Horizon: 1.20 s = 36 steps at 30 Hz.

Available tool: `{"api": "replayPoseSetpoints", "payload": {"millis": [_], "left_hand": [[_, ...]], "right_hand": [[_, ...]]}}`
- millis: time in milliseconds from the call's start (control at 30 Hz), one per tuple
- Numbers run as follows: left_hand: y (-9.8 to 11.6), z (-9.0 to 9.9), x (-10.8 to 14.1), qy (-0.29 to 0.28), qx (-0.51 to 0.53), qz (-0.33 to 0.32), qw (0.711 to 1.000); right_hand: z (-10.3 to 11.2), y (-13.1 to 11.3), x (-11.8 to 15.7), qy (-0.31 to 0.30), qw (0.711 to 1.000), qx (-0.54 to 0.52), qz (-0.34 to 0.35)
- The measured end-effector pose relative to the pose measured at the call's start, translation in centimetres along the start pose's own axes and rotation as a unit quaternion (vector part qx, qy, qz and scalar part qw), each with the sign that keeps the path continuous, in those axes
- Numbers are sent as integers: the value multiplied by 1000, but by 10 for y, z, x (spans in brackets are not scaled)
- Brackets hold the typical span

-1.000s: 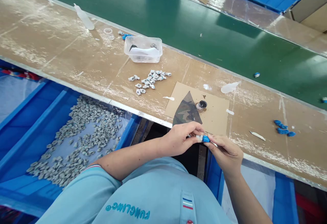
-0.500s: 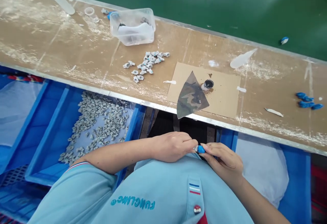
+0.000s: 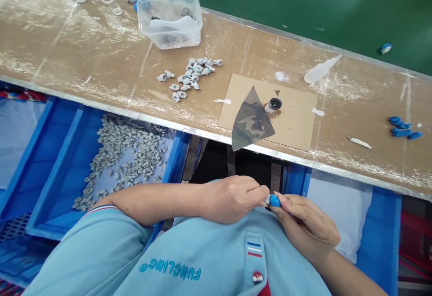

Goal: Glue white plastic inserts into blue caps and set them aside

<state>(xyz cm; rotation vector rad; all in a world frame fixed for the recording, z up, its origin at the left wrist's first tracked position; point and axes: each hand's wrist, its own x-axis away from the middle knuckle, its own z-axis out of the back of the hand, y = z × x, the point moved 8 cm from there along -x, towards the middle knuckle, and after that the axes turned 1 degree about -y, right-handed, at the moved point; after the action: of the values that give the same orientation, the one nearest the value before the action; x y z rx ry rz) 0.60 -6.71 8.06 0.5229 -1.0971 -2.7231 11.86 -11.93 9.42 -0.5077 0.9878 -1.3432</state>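
The left hand [image 3: 231, 199] and right hand [image 3: 305, 224] have drawn back from the edge of the bench [image 3: 84, 48] to the lower middle of the frame, just above a pale blue polo shirt [image 3: 209, 246]. Their fingers [image 3: 286, 202] press together, pinching a small blue-and-white part [image 3: 274, 200] between them, seemingly plastic, though the fingertips hide much of it.

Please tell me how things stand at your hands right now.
Left hand and right hand pinching blue part. Nothing in the way.
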Motion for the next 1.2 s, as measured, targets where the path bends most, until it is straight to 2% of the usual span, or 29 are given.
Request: {"api": "replayPoseSetpoints", "payload": {"millis": [167,267,367,533,633,700,833,967,1067,1200], "left_hand": [[-16,0,-2,-48,95,56,993],[-32,-11,2,-98,152,106,978],[-39,-22,6,-125,192,123,966],[-43,-27,9,-131,209,141,959],[-45,-31,10,-150,243,158,945],[-45,-35,11,-160,281,163,932],[-43,-39,13,-166,321,151,920],[-40,-30,10,-154,270,132,941],[-37,-27,8,-178,235,123,948],[-39,-29,8,-206,199,142,947]], "right_hand": [[-10,17,-7,-43,995,-72,-57],[-21,26,-11,-88,987,-92,-94],[-29,31,-11,-130,983,-77,-106],[-44,34,-8,-241,967,-12,-83],[-54,33,-6,-320,946,0,-59],[-58,32,-5,-344,938,11,-42],[-61,29,-4,-358,933,46,-5],[-63,29,-2,-356,934,21,-13],[-62,30,-3,-346,938,4,-16],[-59,25,-4,-328,942,65,39]]}}
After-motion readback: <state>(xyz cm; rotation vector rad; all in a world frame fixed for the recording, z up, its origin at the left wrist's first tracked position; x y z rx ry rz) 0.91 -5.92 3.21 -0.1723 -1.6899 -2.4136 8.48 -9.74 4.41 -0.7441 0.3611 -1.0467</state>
